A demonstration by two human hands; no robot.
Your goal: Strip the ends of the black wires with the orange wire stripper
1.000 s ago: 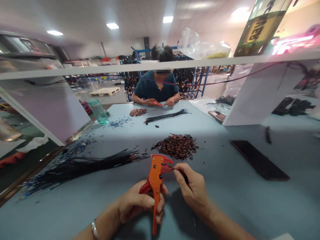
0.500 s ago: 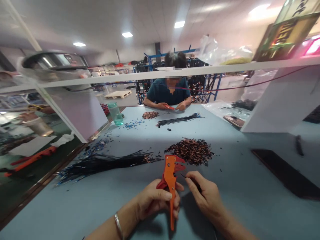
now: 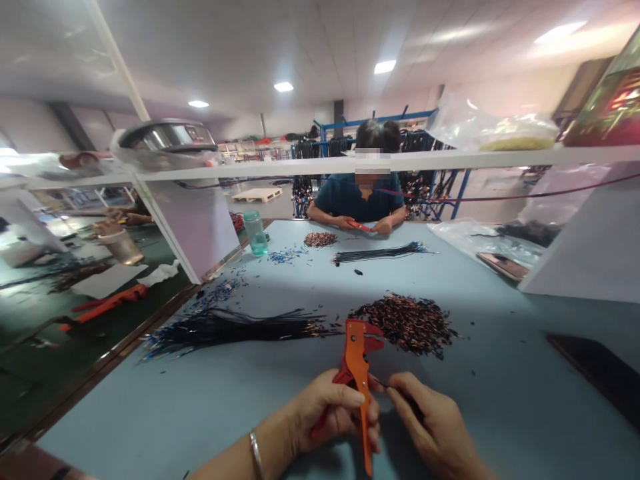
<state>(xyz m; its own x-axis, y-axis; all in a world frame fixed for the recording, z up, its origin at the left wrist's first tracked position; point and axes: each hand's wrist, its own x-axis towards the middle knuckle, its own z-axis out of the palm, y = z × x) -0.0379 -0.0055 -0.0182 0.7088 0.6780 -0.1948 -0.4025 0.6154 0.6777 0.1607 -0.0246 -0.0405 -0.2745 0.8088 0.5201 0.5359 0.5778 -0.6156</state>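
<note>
My left hand (image 3: 343,410) is wrapped round an orange and red wire stripper (image 3: 357,360), its jaws pointing up and to the right. Close to its right side, my right hand (image 3: 433,417) pinches a thin dark wire (image 3: 381,384) between thumb and index finger. Just beyond the jaws lies a heap of short black and copper pieces (image 3: 407,323). A long bundle of black wires (image 3: 230,331) with blue ends stretches across the table (image 3: 225,407) to the left of the tool.
A person (image 3: 367,193) sits opposite, holding a red tool. A green bottle (image 3: 256,233), scattered blue bits (image 3: 287,255), a smaller wire bundle (image 3: 383,253) and a phone (image 3: 503,265) lie farther back. A dark flat object (image 3: 597,373) rests at right; a white shelf (image 3: 300,167) spans above.
The whole view has shifted, so the scene sits farther right and slightly lower. My right hand has moved a little lower relative to the tool's jaws, with the wire still pinched.
</note>
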